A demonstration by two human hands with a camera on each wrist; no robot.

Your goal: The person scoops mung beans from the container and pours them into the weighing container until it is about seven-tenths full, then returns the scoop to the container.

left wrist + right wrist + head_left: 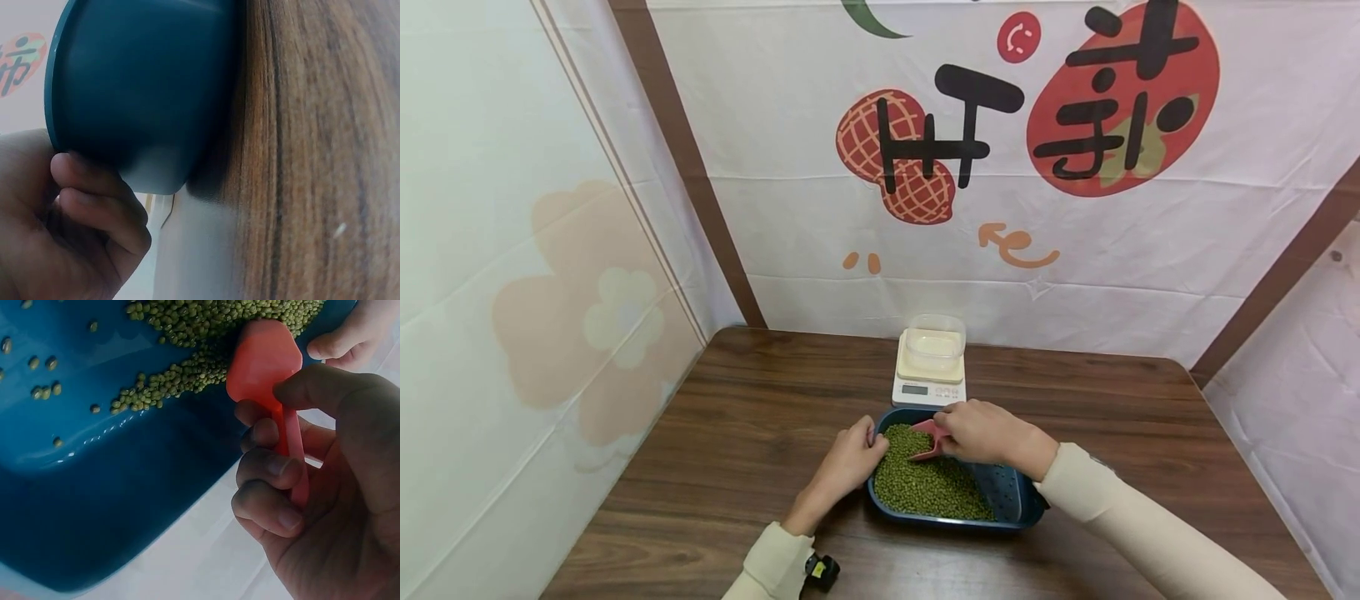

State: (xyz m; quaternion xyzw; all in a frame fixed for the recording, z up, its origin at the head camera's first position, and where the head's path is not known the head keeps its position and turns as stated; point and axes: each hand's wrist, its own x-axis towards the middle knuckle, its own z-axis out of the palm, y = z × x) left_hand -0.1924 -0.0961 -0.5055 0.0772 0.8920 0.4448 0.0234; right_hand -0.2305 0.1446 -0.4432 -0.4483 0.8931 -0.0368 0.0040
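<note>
A blue plastic tub (1021, 500) holds a heap of small green mung beans (917, 490), piled deepest toward its left side. My left hand (848, 457) grips the tub's rim at the left end, and in the left wrist view its fingers (103, 212) curl against the outer wall. With my right hand (991, 431) I hold a pink scoop (265, 359) by its handle, thumb along the top and fingers wrapped around. The scoop's bowl dips into the beans near the far side. A few loose beans (45, 392) dot the tub's bare floor.
Just behind the tub stands a white kitchen scale (928, 392) with a small display. On its platform sits a clear plastic container (936, 340). The dark wooden table (760, 417) meets a printed cloth backdrop (805, 300) at the back and a cloth at the left.
</note>
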